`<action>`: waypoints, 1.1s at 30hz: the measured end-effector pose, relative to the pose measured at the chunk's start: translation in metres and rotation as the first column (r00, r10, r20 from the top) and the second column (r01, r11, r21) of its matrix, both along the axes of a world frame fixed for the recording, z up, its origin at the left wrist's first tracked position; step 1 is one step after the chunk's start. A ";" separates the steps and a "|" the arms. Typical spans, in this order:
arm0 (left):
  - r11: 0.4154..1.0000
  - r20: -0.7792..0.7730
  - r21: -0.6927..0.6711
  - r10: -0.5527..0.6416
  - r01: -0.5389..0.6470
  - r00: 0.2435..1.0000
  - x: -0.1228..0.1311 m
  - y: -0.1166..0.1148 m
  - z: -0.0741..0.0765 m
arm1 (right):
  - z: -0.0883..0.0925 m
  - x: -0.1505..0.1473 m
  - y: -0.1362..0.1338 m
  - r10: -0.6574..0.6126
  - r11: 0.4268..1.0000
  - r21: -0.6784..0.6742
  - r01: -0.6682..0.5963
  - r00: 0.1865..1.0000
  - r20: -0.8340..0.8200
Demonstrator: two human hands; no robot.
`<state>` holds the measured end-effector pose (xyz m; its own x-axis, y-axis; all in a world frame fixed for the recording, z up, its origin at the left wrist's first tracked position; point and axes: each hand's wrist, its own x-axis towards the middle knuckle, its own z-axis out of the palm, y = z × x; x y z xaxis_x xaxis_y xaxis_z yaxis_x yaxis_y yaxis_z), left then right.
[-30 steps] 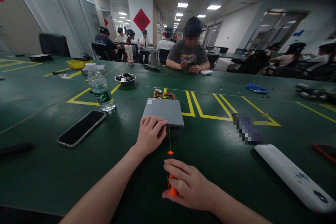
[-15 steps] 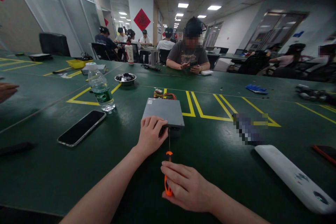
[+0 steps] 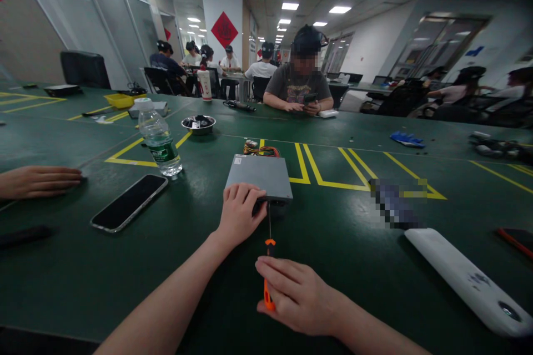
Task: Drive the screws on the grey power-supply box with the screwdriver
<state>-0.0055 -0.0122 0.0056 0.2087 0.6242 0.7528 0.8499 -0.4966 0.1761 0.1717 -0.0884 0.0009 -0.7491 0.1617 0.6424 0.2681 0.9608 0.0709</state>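
A grey metal computer power supply [image 3: 260, 172] lies on the green table, its bundle of coloured cables [image 3: 262, 148] at the far side. My left hand [image 3: 241, 211] grips its near left corner, fingers on top and thumb at the near face. In my right hand [image 3: 297, 294] is an orange and black screwdriver [image 3: 269, 294], held by the handle. The shaft points away from me and its tip meets the power supply's near face beside my left thumb. Whatever the tip touches is too small to make out.
A phone [image 3: 130, 202] and a water bottle [image 3: 162, 147] are to the left, near another person's hand [image 3: 41, 182]. Behind stands a metal bowl [image 3: 199, 125] of dark parts. A long white device [image 3: 466, 277] lies right. Across the table sits a person [image 3: 297, 80] with a phone.
The screwdriver's handle has turned slightly in my right hand. My left hand stays on the power supply. At the left, another person's hand has come further in over the table.
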 end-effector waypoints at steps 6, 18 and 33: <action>1.000 0.028 -0.008 0.003 -0.003 1.000 0.001 0.000 -0.001 | 0.006 0.000 -0.002 -0.010 0.993 -0.117 0.014 0.999 0.035; 1.000 0.031 -0.012 0.021 -0.020 0.999 0.002 0.001 -0.002 | 0.003 -0.001 -0.001 -0.006 1.000 -0.020 0.008 0.998 0.068; 0.999 0.022 -0.021 0.026 -0.026 0.999 0.001 0.001 -0.002 | 0.000 0.001 -0.004 -0.139 0.977 0.162 0.141 0.990 -0.020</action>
<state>-0.0042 -0.0108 0.0039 0.1759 0.6444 0.7442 0.8583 -0.4706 0.2046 0.1724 -0.0924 0.0010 -0.7207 0.1572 0.6752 0.4004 0.8895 0.2202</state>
